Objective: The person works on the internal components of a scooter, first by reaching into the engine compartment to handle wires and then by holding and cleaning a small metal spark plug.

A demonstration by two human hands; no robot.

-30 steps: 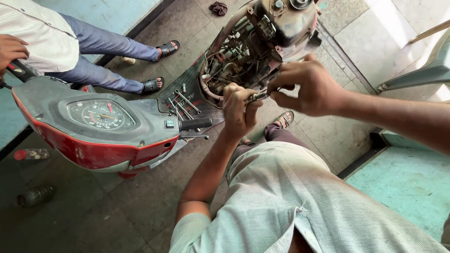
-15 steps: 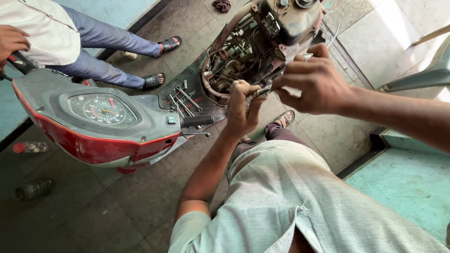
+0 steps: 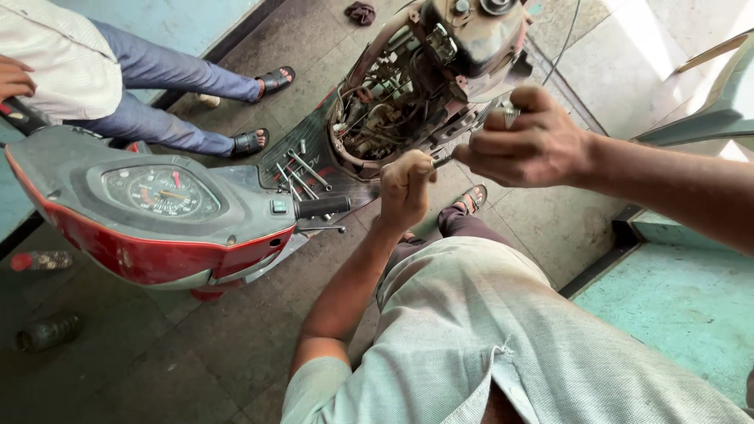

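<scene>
Fisting a thin metal tool (image 3: 442, 162), left hand (image 3: 406, 187) meets right hand (image 3: 525, 139), grip closed.

Loose tools (image 3: 302, 174) lie on the scooter's footboard (image 3: 314, 149), between the handlebar (image 3: 157, 204) and the exposed, perhaps engine-side, frame (image 3: 416, 86).

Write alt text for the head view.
Both hands, left hand and right hand, grip a small metal tool beside a stripped red scooter with its exposed engine bay; loose tools lie on its footboard.
</scene>
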